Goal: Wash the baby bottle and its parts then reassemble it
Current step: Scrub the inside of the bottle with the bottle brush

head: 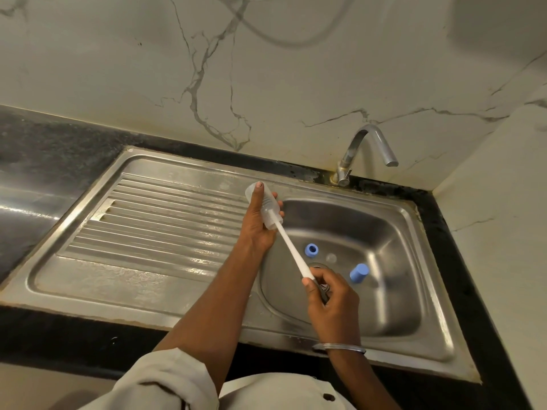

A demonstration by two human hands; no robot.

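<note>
L hand (257, 229): clamped round the clear bottle (264, 202), thumb laid up its side, fingertips curled round the far side.
Bottle: tilted, base twd 11 o'clock, mouth twd 5 o'clock; held above the sink (384, 291) rim at the basin's 10 o'clock, by the drainboard (165, 220).
Brush (291, 250): white; head inside the bottle, handle running out of the mouth twd 5 o'clock.
R hand (331, 294): fingers closed on the handle's end, above the drain.
Blue ring (311, 250): on basin floor, approx 12 o'clock of the drain.
Blue cap (359, 272): on its side, 3 o'clock of the drain.
Tap (352, 147): at the basin's 12 o'clock, no water running.
Counter (53, 149): dark, around the sink.
</note>
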